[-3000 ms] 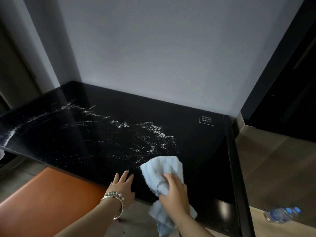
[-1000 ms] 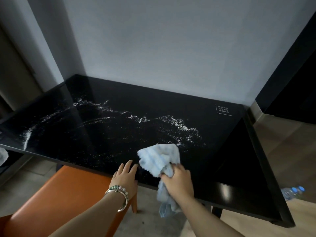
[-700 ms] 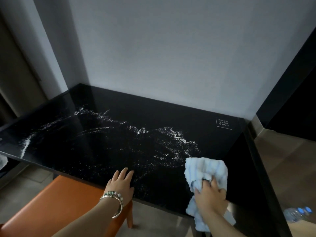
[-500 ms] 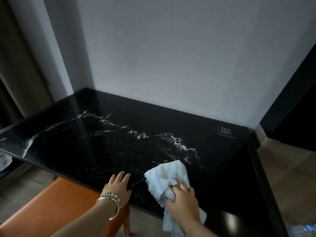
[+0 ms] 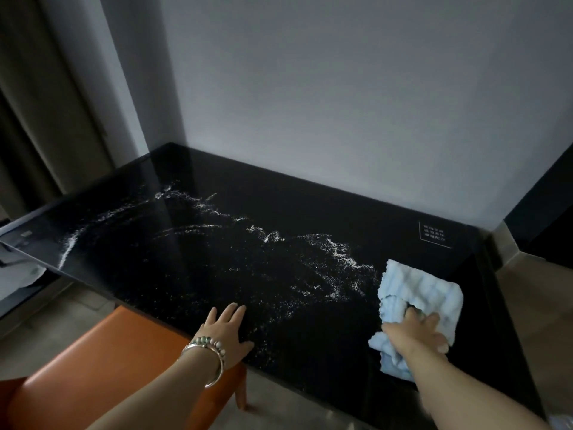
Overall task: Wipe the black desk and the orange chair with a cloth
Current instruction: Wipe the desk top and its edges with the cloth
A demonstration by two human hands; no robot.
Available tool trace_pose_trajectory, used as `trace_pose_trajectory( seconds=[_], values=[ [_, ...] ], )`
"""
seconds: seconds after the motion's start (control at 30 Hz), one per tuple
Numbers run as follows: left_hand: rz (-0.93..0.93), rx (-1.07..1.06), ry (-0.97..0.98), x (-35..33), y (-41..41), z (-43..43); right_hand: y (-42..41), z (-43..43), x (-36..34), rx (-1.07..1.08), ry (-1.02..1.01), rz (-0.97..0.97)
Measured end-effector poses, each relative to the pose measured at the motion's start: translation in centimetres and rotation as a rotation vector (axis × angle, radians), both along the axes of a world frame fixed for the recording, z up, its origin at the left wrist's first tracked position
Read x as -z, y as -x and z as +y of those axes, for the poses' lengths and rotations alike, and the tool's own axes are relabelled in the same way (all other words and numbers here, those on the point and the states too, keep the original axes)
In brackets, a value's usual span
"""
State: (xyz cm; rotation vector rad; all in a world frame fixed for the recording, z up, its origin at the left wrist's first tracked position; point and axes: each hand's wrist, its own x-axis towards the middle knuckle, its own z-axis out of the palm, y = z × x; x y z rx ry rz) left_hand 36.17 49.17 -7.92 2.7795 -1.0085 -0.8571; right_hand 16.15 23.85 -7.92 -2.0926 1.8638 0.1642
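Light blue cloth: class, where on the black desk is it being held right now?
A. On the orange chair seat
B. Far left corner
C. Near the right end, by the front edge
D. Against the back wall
C: the right hand grips the light blue cloth near the black desk's right end.

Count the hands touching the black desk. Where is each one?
2. The left hand rests flat near the desk's front edge; the right hand grips the cloth toward its right end.
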Motion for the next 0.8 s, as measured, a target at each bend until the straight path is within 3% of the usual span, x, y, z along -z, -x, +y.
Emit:
trace_pose_trajectory(
  seconds=[0.13,0.3,0.4,0.6,0.8],
  values=[
    [-0.054,0.054,-0.052,-0.1,-0.7,0.1,-3.1,1.5,0.1,-0.122,0.064,-0.075],
    [-0.093,-0.020,-0.110,-0.2,-2.2,-0.5,-7.4,7.0,0.2,-0.514,0.019,-0.153],
    [-0.082,-0.041,-0.117,-0.1,-2.7,-0.9,-8.5,9.2,0.2,-0.650,0.046,-0.308],
    [-0.044,-0.101,-0.093,0.2,-3.2,-1.6,-7.1,4.5,-1.8,-0.325,0.317,-0.481],
    [-0.011,-0.113,-0.110,-0.4,-3.6,-2.3,-3.7,-1.1,-1.7,-0.181,0.278,-0.190]
  ],
)
